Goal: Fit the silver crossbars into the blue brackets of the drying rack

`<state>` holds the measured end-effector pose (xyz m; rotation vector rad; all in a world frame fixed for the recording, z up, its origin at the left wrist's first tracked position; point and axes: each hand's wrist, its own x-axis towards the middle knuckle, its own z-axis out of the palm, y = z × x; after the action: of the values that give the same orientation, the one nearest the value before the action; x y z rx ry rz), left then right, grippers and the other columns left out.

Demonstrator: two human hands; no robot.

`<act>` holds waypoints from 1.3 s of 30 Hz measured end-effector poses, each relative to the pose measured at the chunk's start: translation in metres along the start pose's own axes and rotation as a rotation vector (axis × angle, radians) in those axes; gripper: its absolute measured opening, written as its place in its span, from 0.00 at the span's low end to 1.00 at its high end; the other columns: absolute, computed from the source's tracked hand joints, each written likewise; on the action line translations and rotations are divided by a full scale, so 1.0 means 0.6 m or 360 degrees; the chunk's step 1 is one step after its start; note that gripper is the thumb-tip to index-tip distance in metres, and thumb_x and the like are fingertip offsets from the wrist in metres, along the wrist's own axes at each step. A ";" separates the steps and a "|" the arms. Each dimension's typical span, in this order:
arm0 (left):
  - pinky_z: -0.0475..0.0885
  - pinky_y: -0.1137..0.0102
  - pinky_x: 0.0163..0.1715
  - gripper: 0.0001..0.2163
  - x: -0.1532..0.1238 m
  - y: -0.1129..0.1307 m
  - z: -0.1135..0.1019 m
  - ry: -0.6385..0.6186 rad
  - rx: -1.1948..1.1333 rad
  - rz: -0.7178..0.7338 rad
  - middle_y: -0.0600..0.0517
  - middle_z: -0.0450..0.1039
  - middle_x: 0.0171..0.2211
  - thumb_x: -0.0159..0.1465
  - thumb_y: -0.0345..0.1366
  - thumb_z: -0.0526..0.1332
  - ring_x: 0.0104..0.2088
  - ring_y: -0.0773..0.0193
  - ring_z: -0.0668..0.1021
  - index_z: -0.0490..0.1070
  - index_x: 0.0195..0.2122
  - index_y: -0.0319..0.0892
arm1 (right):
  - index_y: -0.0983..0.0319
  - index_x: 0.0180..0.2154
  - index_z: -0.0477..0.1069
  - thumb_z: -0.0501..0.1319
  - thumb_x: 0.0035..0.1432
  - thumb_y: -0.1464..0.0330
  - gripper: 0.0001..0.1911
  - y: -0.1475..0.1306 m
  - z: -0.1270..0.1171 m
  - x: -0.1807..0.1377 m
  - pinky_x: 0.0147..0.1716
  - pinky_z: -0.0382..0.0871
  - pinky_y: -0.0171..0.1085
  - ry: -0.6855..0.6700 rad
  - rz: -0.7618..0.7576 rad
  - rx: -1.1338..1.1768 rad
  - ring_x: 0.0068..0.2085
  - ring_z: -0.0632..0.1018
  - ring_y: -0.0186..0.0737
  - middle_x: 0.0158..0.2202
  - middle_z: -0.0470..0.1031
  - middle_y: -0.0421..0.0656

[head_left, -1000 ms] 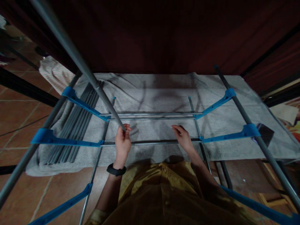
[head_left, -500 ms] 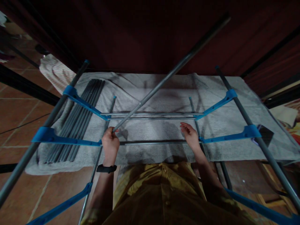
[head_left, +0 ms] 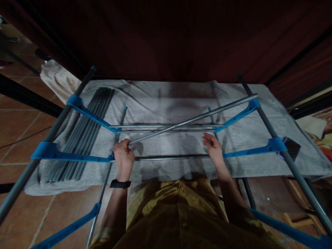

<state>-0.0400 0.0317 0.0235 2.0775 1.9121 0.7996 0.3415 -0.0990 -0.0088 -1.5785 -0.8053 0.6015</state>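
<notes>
Mustard cloth, buttoned down the middle, covers our front in the shirt (head_left: 178, 214) at the bottom of the view, with two lower blue brackets (head_left: 70, 226) slanting in from either side above a tiled floor (head_left: 28, 204). A black wristband (head_left: 120, 184) circles our left wrist. Just beyond it, our left hand (head_left: 123, 155) pinches one end of a grey rod (head_left: 178, 125) between thumb and fingers. Our right hand (head_left: 214, 148) is raised with its fingers parted and loosely bent, near the right end of a thin crossbar (head_left: 171, 158) that runs from side to side in front of us.

From our left fingers the rod slants up to the right, passing across a pair of crossbars (head_left: 145, 126); we cannot tell whether it touches them. Its far end overlaps an upper blue bracket on the right in our view, contact again unclear. Blue side brackets (head_left: 75, 157) join the crossbars to a left pole (head_left: 23, 181) and a right pole (head_left: 299, 176), both tilted in our view.

On our left, a bundle of grey rods (head_left: 83, 138) lies side by side on a pale grey blanket (head_left: 145, 100); on our right, a dark flat object (head_left: 293, 148) rests behind the right pole. A dark red curtain (head_left: 166, 41) hangs beyond the blanket's far edge.
</notes>
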 end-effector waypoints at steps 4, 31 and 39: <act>0.67 0.55 0.52 0.15 0.003 -0.013 -0.001 -0.0004 0.0082 0.0012 0.46 0.74 0.33 0.52 0.23 0.52 0.40 0.50 0.74 0.73 0.35 0.43 | 0.57 0.43 0.77 0.66 0.49 0.59 0.18 -0.003 -0.003 0.005 0.35 0.73 0.40 0.0035 0.0070 0.0136 0.34 0.75 0.38 0.38 0.78 0.42; 0.56 0.51 0.63 0.16 -0.019 -0.020 0.009 -0.0086 0.0365 0.0276 0.44 0.74 0.37 0.55 0.25 0.53 0.48 0.47 0.73 0.75 0.41 0.42 | 0.56 0.39 0.69 0.69 0.52 0.63 0.14 0.008 -0.018 0.009 0.47 0.78 0.43 0.0338 0.0495 0.0985 0.37 0.81 0.36 0.33 0.77 0.35; 0.47 0.40 0.64 0.11 -0.025 -0.020 0.009 0.0110 0.0172 0.0227 0.48 0.72 0.42 0.61 0.25 0.54 0.53 0.48 0.71 0.72 0.40 0.43 | 0.54 0.47 0.67 0.71 0.53 0.63 0.21 0.024 -0.027 0.005 0.43 0.78 0.39 0.0432 0.0448 0.0971 0.36 0.81 0.34 0.36 0.79 0.35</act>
<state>-0.0476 0.0200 0.0093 2.3014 1.8979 0.8252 0.3584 -0.1075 -0.0202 -1.1718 -0.1616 0.7311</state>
